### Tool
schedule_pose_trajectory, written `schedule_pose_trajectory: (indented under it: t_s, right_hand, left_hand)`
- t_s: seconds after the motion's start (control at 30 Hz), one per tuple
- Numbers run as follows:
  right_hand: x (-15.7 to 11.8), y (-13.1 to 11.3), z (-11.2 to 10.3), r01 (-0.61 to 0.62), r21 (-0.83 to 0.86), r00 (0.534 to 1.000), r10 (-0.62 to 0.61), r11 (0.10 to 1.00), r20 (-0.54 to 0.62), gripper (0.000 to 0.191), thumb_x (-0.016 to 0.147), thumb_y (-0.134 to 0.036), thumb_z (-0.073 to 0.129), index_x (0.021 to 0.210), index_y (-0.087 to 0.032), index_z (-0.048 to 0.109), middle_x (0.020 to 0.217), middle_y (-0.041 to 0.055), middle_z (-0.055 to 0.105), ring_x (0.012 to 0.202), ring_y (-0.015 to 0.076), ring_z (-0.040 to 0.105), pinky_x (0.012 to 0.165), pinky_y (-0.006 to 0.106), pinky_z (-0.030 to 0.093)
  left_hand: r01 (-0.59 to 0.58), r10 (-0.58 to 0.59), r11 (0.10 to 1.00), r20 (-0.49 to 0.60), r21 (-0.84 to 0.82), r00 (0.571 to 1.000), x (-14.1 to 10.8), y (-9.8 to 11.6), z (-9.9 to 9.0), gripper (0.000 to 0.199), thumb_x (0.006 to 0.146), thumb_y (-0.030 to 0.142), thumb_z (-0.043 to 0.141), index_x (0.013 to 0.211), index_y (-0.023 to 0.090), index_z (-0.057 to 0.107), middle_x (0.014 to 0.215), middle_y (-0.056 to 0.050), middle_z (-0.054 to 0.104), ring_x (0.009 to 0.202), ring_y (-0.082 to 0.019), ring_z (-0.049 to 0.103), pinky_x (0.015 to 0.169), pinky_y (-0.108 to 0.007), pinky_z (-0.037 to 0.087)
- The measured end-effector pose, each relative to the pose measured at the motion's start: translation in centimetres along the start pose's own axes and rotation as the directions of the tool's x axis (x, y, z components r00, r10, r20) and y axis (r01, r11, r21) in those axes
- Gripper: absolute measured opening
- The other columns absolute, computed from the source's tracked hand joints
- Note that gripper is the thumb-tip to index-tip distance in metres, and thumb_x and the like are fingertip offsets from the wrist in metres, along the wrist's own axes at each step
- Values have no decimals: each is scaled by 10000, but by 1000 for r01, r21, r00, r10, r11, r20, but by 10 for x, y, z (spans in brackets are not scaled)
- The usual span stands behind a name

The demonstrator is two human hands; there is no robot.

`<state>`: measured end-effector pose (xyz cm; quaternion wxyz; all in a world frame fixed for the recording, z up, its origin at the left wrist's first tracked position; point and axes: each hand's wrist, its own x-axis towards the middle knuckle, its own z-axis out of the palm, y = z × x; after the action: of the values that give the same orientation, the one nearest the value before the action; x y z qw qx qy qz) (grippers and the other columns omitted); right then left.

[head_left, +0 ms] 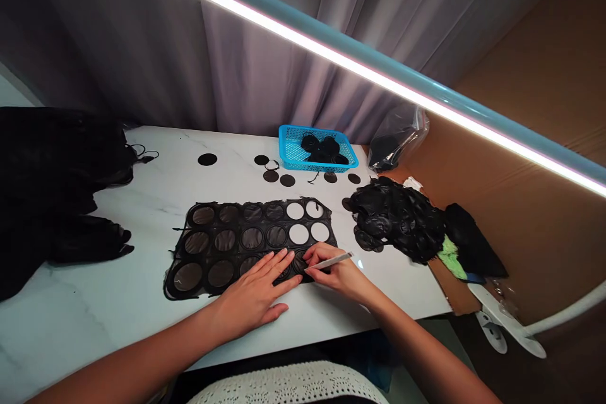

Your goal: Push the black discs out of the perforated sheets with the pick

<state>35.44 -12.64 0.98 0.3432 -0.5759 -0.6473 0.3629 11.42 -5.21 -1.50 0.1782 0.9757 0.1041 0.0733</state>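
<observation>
Right hand (338, 274) pinches a slim silvery tool (330, 262) between thumb and fingers, its tip angled down at the near right part of a thin black sheet (239, 226) with three rows of round cells. Flat and open, the left hand (255, 293) lies with fingers spread across the sheet's near edge, left of the tool; its thumb is apart from the fingers. The sheet lies on a white marble-patterned bench (118, 309), in front of the person. Four cells at its far right show white, while most others look dark; fingers hide part of the near row. Beyond the sheet sits a blue perforated plastic basket (290, 161) with black pieces inside, and loose flat black discs (207, 160) lie around its near side and farther left. To the right is a large heap of black round pieces (398, 218), with a clear plastic bag (402, 132) holding something dark beyond it and a bright green crumpled cloth (452, 257) at its near right. Bulky black material (57, 183) covers the bench's left side.
</observation>
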Motion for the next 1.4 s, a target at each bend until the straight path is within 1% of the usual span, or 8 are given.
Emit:
schedule_pose_trajectory:
  t_s: [0.27, 0.37, 0.43, 0.5, 0.6, 0.7, 0.87, 1.4]
  right_hand:
    - [-10, -4, 22, 246, -415, 969, -234, 876, 82, 116, 909, -116, 499, 915, -213, 561, 1125, 155, 652, 1103, 299, 568, 910, 473, 462]
    - [0, 14, -8, 66, -466, 969, -168, 882, -182, 114, 920, -159, 470, 906, -216, 567, 1039, 149, 669, 1015, 293, 592, 883, 454, 457]
    - [11, 24, -38, -153, -413, 902, -43, 898, -429, 129, 928, -225, 452, 858, -213, 560, 958, 127, 679, 855, 259, 605, 784, 403, 468]
    - [22, 27, -59, -227, -274, 865, 64, 934, -498, 160, 933, -296, 459, 840, -209, 557, 944, 101, 692, 733, 213, 587, 681, 340, 454]
    - [33, 16, -53, -146, -116, 927, 95, 982, -363, 195, 932, -349, 483, 842, -204, 577, 941, 74, 701, 749, 193, 578, 658, 304, 434]
    - [34, -4, -16, -56, -16, 985, 53, 998, -163, 186, 941, -333, 486, 876, -203, 602, 948, 58, 699, 800, 186, 584, 699, 303, 439]
    - [24, -19, 33, -40, 96, 997, 34, 995, 64, 155, 947, -282, 497, 848, -202, 586, 926, 39, 692, 735, 151, 576, 647, 270, 422]
    - [19, -20, 43, 86, 43, 992, -89, 995, 92, 194, 895, -185, 575, 720, -204, 493, 945, 34, 615, 874, 173, 556, 783, 316, 423]
  left_hand:
    - [23, -23, 1000, -16, 4, 1000, 0, -1, 2, 626, 889, 347, 635, 1458, 346, 374, 1627, -50, 44, 1461, -358, 154, 1145, -526, 254]
    - [23, -23, 1000, -23, -1, 999, 1, 0, 1, 582, 893, 331, 629, 1434, 347, 415, 1627, -43, 56, 1459, -357, 167, 1145, -525, 258]
    - [19, -19, 1000, -28, -2, 999, 1, 1, -2, 553, 905, 327, 615, 1425, 349, 430, 1627, -37, 62, 1457, -356, 176, 1147, -516, 256]
    - [9, -9, 1000, -27, 3, 1000, 0, 2, -5, 565, 912, 342, 612, 1439, 354, 410, 1626, -37, 59, 1456, -351, 183, 1153, -506, 246]
    - [10, -9, 1000, -19, 27, 1000, -9, 2, -9, 630, 910, 384, 617, 1477, 349, 343, 1624, -50, 49, 1458, -336, 181, 1164, -494, 224]
    - [56, -55, 996, -13, 75, 998, -24, 1, -10, 653, 929, 416, 586, 1504, 315, 293, 1621, -74, 70, 1462, -320, 176, 1170, -483, 213]
    - [89, -94, 987, 33, 131, 995, -46, 1, -15, 615, 961, 406, 537, 1510, 286, 288, 1608, -104, 144, 1456, -305, 207, 1158, -467, 249]
    - [85, -84, 993, -11, 84, 996, -50, 3, -11, 591, 950, 403, 554, 1489, 296, 336, 1612, -105, 123, 1451, -320, 219, 1154, -484, 259]
